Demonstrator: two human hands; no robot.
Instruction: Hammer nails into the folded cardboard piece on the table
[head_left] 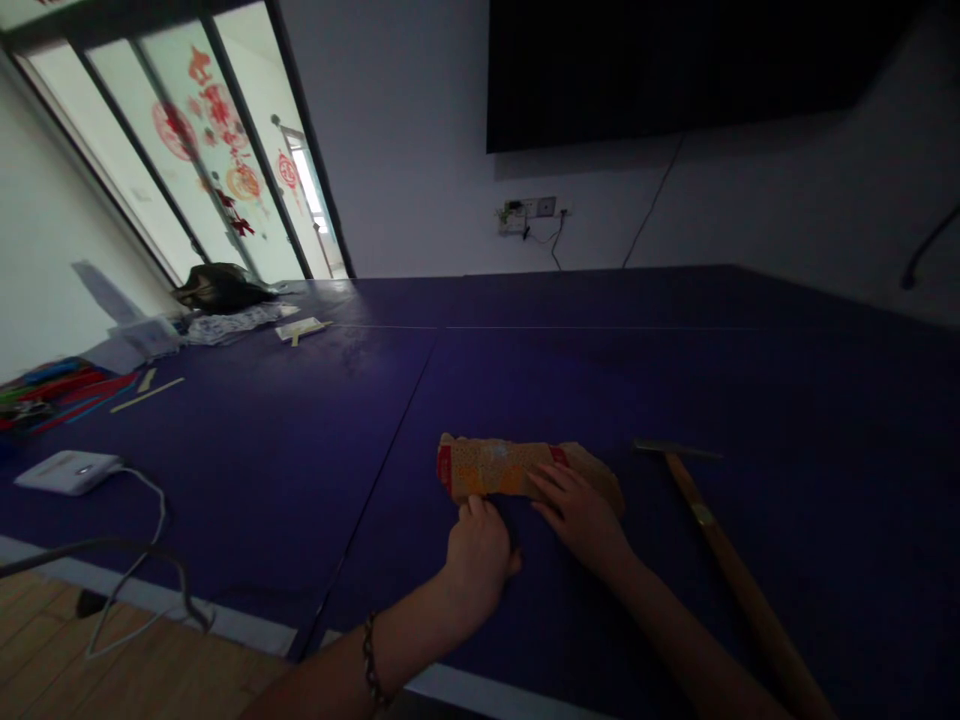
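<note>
A tan packet (499, 468), patterned with orange and with red bands, lies lengthwise on the purple table in front of me. Its right end looks crumpled, and I cannot tell what it contains. My left hand (480, 550) is closed in a fist at the packet's lower left edge, the knuckles touching it. What the fist holds, if anything, is hidden. My right hand (577, 508) rests on the packet's right part, fingers stretched out over it. To the right lies a hammer (720, 545) with a narrow metal head and a long wooden handle.
The purple table (315, 450) has a seam left of the packet. A white device (71, 470) with a cable lies at left. Behind it are colourful strips (82, 390), papers (232, 322) and a dark bag (221, 288). A black screen (675, 70) hangs on the wall.
</note>
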